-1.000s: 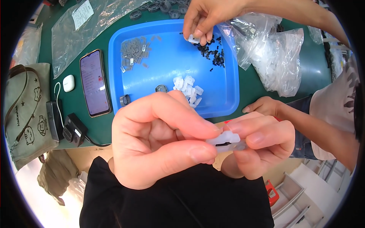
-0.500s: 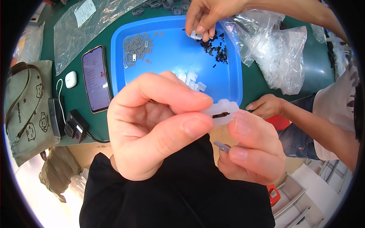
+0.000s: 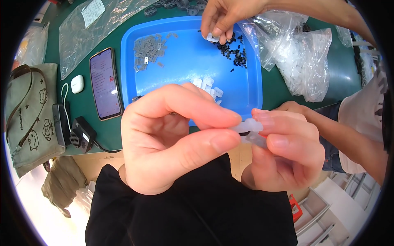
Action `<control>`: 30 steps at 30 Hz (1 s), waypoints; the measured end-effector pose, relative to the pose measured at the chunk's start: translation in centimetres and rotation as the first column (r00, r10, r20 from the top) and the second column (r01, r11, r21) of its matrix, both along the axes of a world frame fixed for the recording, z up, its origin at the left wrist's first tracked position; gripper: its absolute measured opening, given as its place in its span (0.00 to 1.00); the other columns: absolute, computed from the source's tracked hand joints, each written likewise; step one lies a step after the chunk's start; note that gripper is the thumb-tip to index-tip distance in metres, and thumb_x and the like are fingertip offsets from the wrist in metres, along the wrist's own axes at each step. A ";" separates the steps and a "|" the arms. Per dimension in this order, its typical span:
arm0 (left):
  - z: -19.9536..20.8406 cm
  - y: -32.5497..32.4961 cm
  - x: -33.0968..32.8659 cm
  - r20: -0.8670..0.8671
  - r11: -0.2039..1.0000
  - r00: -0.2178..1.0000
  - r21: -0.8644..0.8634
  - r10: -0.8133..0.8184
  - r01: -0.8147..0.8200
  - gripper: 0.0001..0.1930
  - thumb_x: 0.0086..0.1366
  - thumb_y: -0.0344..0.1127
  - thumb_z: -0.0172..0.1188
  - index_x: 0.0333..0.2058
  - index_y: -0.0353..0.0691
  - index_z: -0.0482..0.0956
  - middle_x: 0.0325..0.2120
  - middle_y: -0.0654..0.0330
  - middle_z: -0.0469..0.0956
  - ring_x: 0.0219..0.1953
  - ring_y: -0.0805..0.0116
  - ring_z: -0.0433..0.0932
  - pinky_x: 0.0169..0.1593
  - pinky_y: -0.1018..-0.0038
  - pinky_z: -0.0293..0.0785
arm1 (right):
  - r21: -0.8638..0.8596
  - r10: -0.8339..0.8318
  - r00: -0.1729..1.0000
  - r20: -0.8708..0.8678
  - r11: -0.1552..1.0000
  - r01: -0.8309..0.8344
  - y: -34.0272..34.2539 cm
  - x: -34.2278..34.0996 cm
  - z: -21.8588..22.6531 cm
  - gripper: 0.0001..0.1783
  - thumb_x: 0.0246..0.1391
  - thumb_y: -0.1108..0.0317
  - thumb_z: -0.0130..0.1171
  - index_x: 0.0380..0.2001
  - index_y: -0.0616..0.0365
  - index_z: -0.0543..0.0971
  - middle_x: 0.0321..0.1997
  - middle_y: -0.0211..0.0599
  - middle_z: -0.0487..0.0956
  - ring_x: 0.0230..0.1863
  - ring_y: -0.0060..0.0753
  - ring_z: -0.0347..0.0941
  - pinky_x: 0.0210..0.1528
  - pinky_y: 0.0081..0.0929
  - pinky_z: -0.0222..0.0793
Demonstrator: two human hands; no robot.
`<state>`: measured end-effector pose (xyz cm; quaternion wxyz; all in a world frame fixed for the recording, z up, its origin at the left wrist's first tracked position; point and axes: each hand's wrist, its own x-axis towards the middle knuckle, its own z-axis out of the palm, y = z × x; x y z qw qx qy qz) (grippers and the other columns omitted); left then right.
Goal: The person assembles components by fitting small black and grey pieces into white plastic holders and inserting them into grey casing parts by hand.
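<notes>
My left hand [image 3: 164, 141] pinches a small translucent white plastic housing [image 3: 250, 125] between thumb and forefinger. Part of a dark insert shows in its slot. From the other side, my right hand [image 3: 293, 151] has its fingers closed on a small flat grey plastic piece [image 3: 257, 140]. The grey piece lies against the housing's slotted side, and a right fingertip also touches the housing's end. Whether the two parts are joined cannot be seen. Both hands are raised in front of the near rim of a blue tray [image 3: 164, 25].
The tray holds grey pieces [image 3: 150, 51], white housings [image 3: 207, 85] and tiny black parts [image 3: 236, 55]. Across it, a co-worker's hand [image 3: 225, 18] holds another white housing. Left lie a phone [image 3: 106, 84], a white case [image 3: 77, 84] and a black adapter [image 3: 83, 134]; right, filled plastic bags [image 3: 305, 67].
My right hand has brought the grey piece up from below against the white housing, now partly covering its dark slot. Both hands have shifted slightly right. The co-worker's lower hand is now mostly hidden.
</notes>
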<state>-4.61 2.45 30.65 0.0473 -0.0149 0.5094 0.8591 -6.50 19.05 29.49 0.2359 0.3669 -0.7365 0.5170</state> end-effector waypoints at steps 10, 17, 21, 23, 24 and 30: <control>-1.0 -0.4 -0.8 0.094 0.988 0.993 0.137 -0.078 0.065 0.06 0.58 0.27 0.60 0.34 0.37 0.75 0.27 0.61 0.72 0.36 0.66 0.68 0.44 0.70 0.65 | -0.054 -0.040 0.983 0.178 0.997 0.051 -0.3 -0.4 -0.5 0.17 0.34 0.90 0.61 0.32 0.68 0.76 0.32 0.50 0.78 0.34 0.39 0.78 0.38 0.25 0.73; -4.1 -0.7 -1.3 0.124 0.947 0.987 0.316 -0.102 0.058 0.08 0.60 0.23 0.60 0.39 0.29 0.77 0.35 0.54 0.79 0.37 0.70 0.79 0.43 0.76 0.77 | -0.171 -0.036 0.946 0.321 0.981 0.096 -0.7 -1.1 -2.1 0.12 0.37 0.86 0.65 0.29 0.66 0.80 0.30 0.41 0.82 0.31 0.32 0.80 0.33 0.22 0.75; -4.3 -0.8 -1.5 0.120 0.968 0.985 0.234 -0.123 0.092 0.06 0.62 0.24 0.57 0.38 0.33 0.76 0.34 0.56 0.78 0.38 0.67 0.79 0.44 0.68 0.77 | -0.210 0.008 0.902 0.433 0.973 0.092 -0.6 -1.1 -2.7 0.11 0.38 0.86 0.64 0.30 0.66 0.80 0.31 0.41 0.81 0.31 0.31 0.79 0.34 0.22 0.75; -4.4 -0.9 -1.6 0.122 0.962 0.981 0.249 -0.149 0.116 0.06 0.62 0.25 0.57 0.39 0.33 0.76 0.34 0.57 0.78 0.38 0.67 0.79 0.45 0.67 0.77 | -0.207 0.016 0.893 0.451 0.974 0.087 -0.6 -1.2 -2.8 0.10 0.39 0.86 0.64 0.30 0.66 0.80 0.31 0.41 0.81 0.32 0.29 0.79 0.35 0.21 0.74; -4.6 -0.9 -1.6 0.120 0.961 0.981 0.249 -0.150 0.116 0.06 0.62 0.25 0.57 0.39 0.33 0.76 0.34 0.57 0.78 0.38 0.67 0.79 0.45 0.67 0.77 | -0.207 0.015 0.893 0.449 0.974 0.087 -0.6 -1.2 -2.8 0.10 0.39 0.86 0.64 0.30 0.66 0.80 0.31 0.41 0.81 0.32 0.29 0.79 0.35 0.21 0.74; -5.2 -0.8 -1.6 0.138 0.934 0.979 0.346 -0.147 0.091 0.08 0.61 0.22 0.58 0.40 0.28 0.76 0.37 0.51 0.79 0.37 0.67 0.80 0.45 0.74 0.77 | -0.202 -0.007 0.870 0.494 0.972 0.123 -0.7 -0.9 -3.0 0.10 0.40 0.85 0.64 0.30 0.66 0.81 0.31 0.40 0.81 0.33 0.27 0.79 0.36 0.20 0.74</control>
